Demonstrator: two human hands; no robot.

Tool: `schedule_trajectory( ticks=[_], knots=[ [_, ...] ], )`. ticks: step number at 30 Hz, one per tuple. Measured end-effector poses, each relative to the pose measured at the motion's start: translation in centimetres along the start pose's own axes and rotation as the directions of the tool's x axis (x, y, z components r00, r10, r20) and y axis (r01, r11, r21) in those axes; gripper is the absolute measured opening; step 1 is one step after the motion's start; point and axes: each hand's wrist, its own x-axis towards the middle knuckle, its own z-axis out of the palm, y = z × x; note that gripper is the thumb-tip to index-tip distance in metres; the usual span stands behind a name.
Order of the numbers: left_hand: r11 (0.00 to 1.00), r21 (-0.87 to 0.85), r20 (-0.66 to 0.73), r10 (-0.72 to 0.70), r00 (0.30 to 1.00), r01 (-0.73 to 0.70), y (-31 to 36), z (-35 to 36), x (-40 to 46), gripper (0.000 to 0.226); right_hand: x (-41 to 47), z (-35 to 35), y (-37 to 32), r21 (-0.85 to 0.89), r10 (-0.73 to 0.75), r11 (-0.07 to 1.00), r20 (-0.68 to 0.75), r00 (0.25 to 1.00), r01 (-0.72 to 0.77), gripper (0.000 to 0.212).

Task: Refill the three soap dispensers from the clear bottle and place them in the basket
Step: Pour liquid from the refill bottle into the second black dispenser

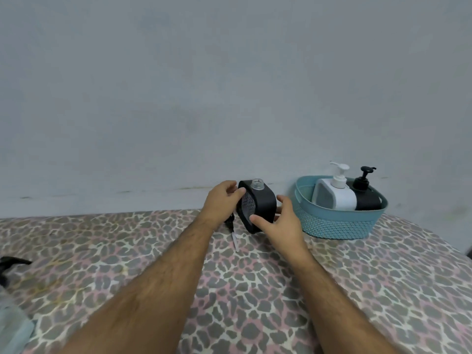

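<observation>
Black dispenser [258,208], cap off, clear threaded neck [257,184] exposed, tilted to the left, held just above the leopard-print bed [255,290] near the far wall. Left hand [223,201] curled on its upper left edge, fingertips on the ribbed front panel. Right hand [278,221] cupped round the lower right side, thumb on the front face. Both gripping the same body.

Pump head [231,224] with white dip tube [235,241] lying on the bed just under the left wrist, partly hidden. Probably the next part needed.

Teal basket [339,223] just right of the right hand, already holding a white dispenser [334,198] and a second black dispenser [366,198], both capped and upright. So probably last of three. Fill level not visible through the black shell; cannot tell if refilled yet.

Clear bottle: only a pale blurred shape at the far left edge [10,325], black part [12,264] above it. Not sure that is it.

For doing this step well:
- Bring neck upright before anything else; open and tilted means spill risk on a soft bed.
- Keep one hand on the body, free the other for the pump.
- Feed dip tube straight into the neck, then thread; avoid cross-threading.
- Avoid setting it down uncapped; soft surface, likely to tip.
- Once capped, lower into the free left part of the basket, clear of the white pump nozzle.
</observation>
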Motion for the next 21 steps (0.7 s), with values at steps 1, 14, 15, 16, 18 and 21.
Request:
schedule_trajectory(
  ticks=[1, 14, 15, 16, 18, 21],
  knots=[
    [1.0, -0.002, 0.001, 0.001, 1.0, -0.001, -0.2, 0.3, 0.2, 0.051, 0.2, 0.3, 0.2, 0.021, -0.003, 1.0, -0.004, 1.0, 0.003, 0.089],
    [0.999, -0.006, 0.007, 0.052, 0.999, -0.052, -0.4, 0.5, -0.4, 0.03, 0.4, 1.5, 1.2, 0.132, -0.039, 0.991, 0.035, 0.999, 0.034, 0.052],
    [0.999, 0.007, 0.013, 0.054, 0.998, -0.054, -0.2, 0.3, -0.8, 0.03, 0.3, 1.3, 1.2, 0.145, -0.033, 0.989, 0.032, 0.999, 0.028, 0.051],
    [0.998, 0.009, 0.018, 0.057, 0.998, -0.058, 0.1, 0.1, -1.2, 0.029, 0.0, 1.0, 1.1, 0.154, -0.029, 0.988, 0.028, 0.999, 0.025, 0.051],
    [0.998, -0.004, 0.017, 0.058, 0.998, -0.058, 0.4, -0.3, -2.2, 0.031, -0.7, 0.4, 0.7, 0.179, -0.023, 0.984, 0.027, 0.999, 0.018, 0.05],
    [0.997, -0.057, -0.012, 0.055, 0.998, -0.056, 1.2, -1.2, -4.4, 0.033, -2.2, -0.6, -0.6, 0.239, -0.026, 0.971, 0.039, 0.999, 0.016, 0.053]
  ],
)
